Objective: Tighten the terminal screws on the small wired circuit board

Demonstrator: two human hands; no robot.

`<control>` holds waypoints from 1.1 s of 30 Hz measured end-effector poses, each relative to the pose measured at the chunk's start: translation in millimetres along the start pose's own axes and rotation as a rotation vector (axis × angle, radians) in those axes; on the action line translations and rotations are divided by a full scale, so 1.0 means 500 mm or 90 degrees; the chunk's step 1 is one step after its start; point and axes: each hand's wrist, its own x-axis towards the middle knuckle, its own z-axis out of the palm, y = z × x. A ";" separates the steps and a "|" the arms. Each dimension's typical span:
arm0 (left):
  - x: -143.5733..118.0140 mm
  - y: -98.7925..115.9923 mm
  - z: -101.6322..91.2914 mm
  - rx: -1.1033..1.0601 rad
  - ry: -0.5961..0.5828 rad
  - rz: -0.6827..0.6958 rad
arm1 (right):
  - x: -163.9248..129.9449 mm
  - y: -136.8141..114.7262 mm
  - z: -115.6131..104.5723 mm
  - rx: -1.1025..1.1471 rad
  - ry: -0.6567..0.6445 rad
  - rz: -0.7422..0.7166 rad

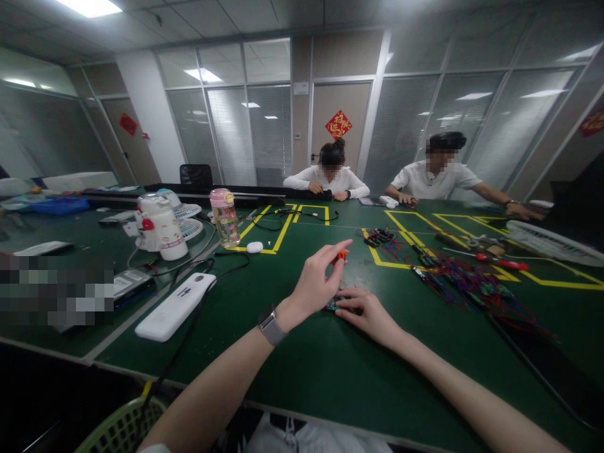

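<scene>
On green surface (302, 377), mid-frame: left hand (315, 283) pinches small orange part (340, 256) just above it; right hand (365, 313) presses flat on dark board (333, 306). Looks like fitting step; next needs careful lining-up w/ board.

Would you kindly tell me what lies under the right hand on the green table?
Under the right hand a small dark electronic part with coloured bits peeks out at the fingers, resting on the green table. The hand covers most of it, so its shape stays unclear.
</scene>
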 end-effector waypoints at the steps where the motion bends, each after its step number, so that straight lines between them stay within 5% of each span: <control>1: -0.001 -0.001 0.000 0.027 0.015 0.001 | 0.000 -0.001 0.000 -0.002 -0.002 0.002; 5: -0.005 -0.001 0.001 0.118 0.080 0.013 | 0.001 -0.002 -0.001 -0.004 -0.005 0.002; 10: -0.006 0.011 0.003 0.039 0.040 0.058 | 0.001 -0.004 -0.001 -0.003 -0.001 -0.013; 15: -0.003 0.009 0.004 0.065 0.098 0.026 | 0.002 -0.006 -0.002 -0.014 -0.002 -0.008; 21: 0.000 -0.006 0.002 -0.027 0.028 -0.014 | 0.001 -0.002 0.000 -0.011 0.004 -0.006; 28: 0.002 -0.007 0.004 0.014 0.094 -0.047 | 0.000 -0.001 0.001 -0.014 0.003 -0.004; 33: 0.004 -0.005 0.003 -0.135 0.026 -0.069 | 0.001 0.002 0.004 -0.014 0.011 -0.013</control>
